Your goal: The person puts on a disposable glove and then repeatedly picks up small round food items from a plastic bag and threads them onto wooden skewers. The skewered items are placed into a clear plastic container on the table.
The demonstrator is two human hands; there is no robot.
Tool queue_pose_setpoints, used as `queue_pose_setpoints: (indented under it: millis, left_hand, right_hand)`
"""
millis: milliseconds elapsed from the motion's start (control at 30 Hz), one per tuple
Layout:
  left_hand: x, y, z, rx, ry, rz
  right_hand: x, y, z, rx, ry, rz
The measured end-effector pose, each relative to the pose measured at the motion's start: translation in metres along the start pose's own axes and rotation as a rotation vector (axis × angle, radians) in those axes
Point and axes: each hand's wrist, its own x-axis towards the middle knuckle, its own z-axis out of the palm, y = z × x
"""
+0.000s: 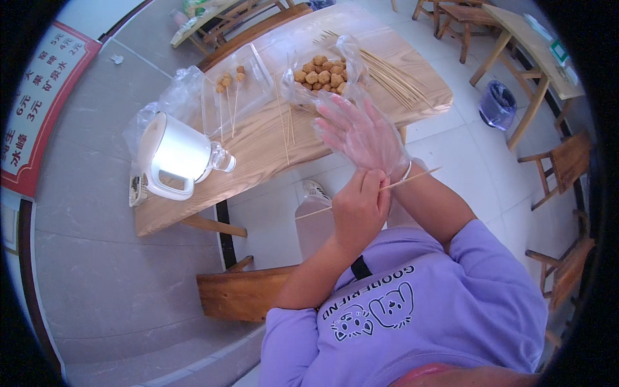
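Observation:
My left hand (360, 208) is bare and closed around a bamboo skewer (411, 180), its fingers at the cuff of a clear plastic glove. That glove is on my right hand (362, 130), which is spread palm-up beside a clear plastic bag with brown fried balls (324, 72). A bundle of bamboo skewers (391, 80) lies to the right of the bag. Left of it stands a clear plastic tray (261, 60) with a few skewered balls (225, 82). Several loose skewers (289, 128) lie between the tray and the bag.
On the left end of the wooden table (251, 169) stand a white pitcher (174, 150), a small clear bottle (222, 160) and crumpled plastic film (181, 92). A wooden bench (242, 295) is below. Further right are a lined waste bin (498, 104), another table (527, 43) and wooden chairs (570, 169).

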Motion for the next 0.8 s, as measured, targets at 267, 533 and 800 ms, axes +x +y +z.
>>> queue_pose_setpoints:
  millis: [267,533,800]
  left_hand:
    - [-0.005,0.006,-0.005,0.005,0.097,0.053]
    - [0.003,-0.004,0.004,0.203,0.113,0.112]
    - [0.003,-0.013,0.013,-0.020,0.114,0.144]
  right_hand:
    - [0.004,0.001,0.006,0.079,0.015,0.035]
    - [0.013,0.013,-0.008,-0.043,0.081,-0.030]
    - [0.009,0.013,-0.005,-0.185,0.150,-0.045]
